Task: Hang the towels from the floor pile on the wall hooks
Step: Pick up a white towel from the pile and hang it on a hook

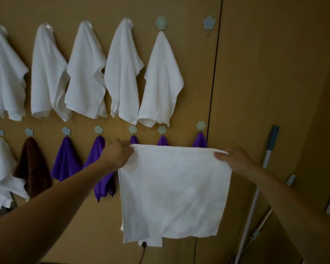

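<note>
I hold a white towel (pixel 173 191) spread flat in front of the wooden wall. My left hand (pixel 117 154) pinches its top left corner and my right hand (pixel 234 159) pinches its top right corner. The towel hangs down square between them. On the upper row, several white towels (pixel 122 73) hang from hooks, and one flower-shaped hook (pixel 209 22) at the right end is bare. On the lower row hang a white towel (pixel 2 168), a brown towel (pixel 33 166) and several purple towels (pixel 67 161); the held towel partly hides the right-hand ones.
A mop handle (pixel 263 178) leans against the wall at the right. A dark vertical seam (pixel 214 73) divides the wall panels. A white socket plate with a dark cable (pixel 144 246) shows just under the held towel.
</note>
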`<state>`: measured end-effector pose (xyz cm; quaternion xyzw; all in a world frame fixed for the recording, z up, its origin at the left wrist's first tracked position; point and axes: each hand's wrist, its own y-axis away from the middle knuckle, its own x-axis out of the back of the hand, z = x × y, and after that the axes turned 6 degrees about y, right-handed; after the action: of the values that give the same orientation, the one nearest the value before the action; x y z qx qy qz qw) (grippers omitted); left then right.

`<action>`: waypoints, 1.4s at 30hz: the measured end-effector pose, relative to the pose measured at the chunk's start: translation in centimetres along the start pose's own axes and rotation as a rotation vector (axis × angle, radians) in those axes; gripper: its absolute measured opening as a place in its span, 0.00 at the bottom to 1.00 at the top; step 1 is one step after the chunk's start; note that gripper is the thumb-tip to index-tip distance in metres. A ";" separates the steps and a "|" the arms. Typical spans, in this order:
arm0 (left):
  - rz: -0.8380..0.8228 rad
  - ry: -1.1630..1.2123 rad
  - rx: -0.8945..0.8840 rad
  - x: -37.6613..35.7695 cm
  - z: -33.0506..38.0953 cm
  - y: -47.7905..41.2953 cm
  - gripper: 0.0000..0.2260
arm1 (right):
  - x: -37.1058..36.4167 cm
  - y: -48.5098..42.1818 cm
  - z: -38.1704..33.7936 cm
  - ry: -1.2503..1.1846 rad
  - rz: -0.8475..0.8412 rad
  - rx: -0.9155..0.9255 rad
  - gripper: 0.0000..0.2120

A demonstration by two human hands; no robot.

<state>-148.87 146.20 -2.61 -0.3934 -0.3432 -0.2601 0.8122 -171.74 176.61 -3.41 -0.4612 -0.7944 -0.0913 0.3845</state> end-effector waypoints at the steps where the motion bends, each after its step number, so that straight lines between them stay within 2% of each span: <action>1: 0.054 -0.009 -0.021 0.1 1.0 -0.6 0.10 | 0.4 -0.7 -0.1 -0.007 0.100 0.041 0.14; 3: 0.151 0.032 -0.046 -0.1 3.3 -1.7 0.11 | 1.1 -1.8 -0.7 -0.109 0.239 0.096 0.11; 5: 0.262 0.066 -0.008 -0.7 5.3 -2.9 0.12 | 1.8 -2.5 -1.4 -0.313 0.313 0.096 0.08; 7: 0.409 0.058 0.059 -1.4 7.0 -3.8 0.14 | 2.5 -3.3 -2.3 -0.491 0.366 0.101 0.12; 8: 0.455 0.129 0.064 -1.8 7.8 -4.3 0.14 | 2.9 -3.8 -2.8 -0.545 0.387 0.103 0.14; 10: 0.444 0.420 0.026 -2.4 9.8 -5.2 0.13 | 3.7 -4.9 -3.9 -0.636 0.412 0.086 0.15; 13: 0.444 0.811 0.101 -2.5 12.7 -7.4 0.12 | 4.9 -6.3 -4.4 -0.743 0.264 0.156 0.11; 15: 0.475 0.948 0.194 -2.0 14.3 -9.4 0.13 | 5.9 -7.6 -4.1 -0.588 0.097 0.236 0.04; 16: 0.477 0.975 0.187 -1.8 14.8 -10.3 0.13 | 6.3 -8.3 -3.8 -0.412 0.058 0.261 0.08; 17: 0.458 0.984 0.149 -1.6 15.3 -11.1 0.13 | 6.7 -8.9 -3.8 -0.276 0.066 0.275 0.12; 18: 0.416 0.976 0.094 -1.4 15.6 -12.0 0.12 | 6.9 -9.6 -3.8 -0.260 0.094 0.281 0.12; 20: 0.262 0.897 -0.018 -1.0 16.2 -13.5 0.10 | 7.6 -11.0 -4.3 -0.371 0.190 0.284 0.12; 23: -0.027 0.667 -0.153 -0.7 16.6 -16.0 0.19 | 9.0 -13.3 -5.5 -0.487 0.278 0.280 0.04; 25: -0.191 0.564 -0.206 -0.5 17.2 -17.7 0.24 | 9.8 -15.1 -6.6 -0.492 0.313 0.249 0.09; 26: -0.229 0.564 -0.240 -0.4 17.5 -18.7 0.22 | 10.0 -16.0 -7.0 -0.477 0.339 0.240 0.14; 27: -0.233 0.596 -0.277 -0.3 17.8 -19.6 0.20 | 10.3 -16.7 -7.5 -0.458 0.369 0.244 0.14; 29: -0.177 0.704 -0.311 0.1 18.5 -21.5 0.19 | 11.0 -17.8 -8.6 -0.422 0.424 0.301 0.04; 30: -0.141 0.761 -0.312 0.2 18.9 -22.5 0.18 | 11.3 -18.3 -9.0 -0.413 0.444 0.335 0.04; 33: -0.033 0.872 -0.323 0.3 20.3 -25.4 0.13 | 12.9 -19.7 -10.5 -0.433 0.469 0.388 0.05; 36: 0.082 0.871 -0.361 0.5 22.2 -28.6 0.09 | 15.1 -22.1 -12.3 -0.463 0.448 0.426 0.09; 40: 0.267 0.853 -0.443 1.9 25.1 -33.5 0.10 | 17.8 -27.2 -14.5 -0.499 0.633 0.456 0.16; 42: 0.361 0.736 -0.438 2.5 26.4 -36.5 0.10 | 19.0 -30.1 -15.8 -0.463 0.718 0.470 0.15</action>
<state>-181.91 147.13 28.11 -0.4907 0.1049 -0.3033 0.8101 -192.83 164.52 27.02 -0.6148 -0.6491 0.3338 0.2989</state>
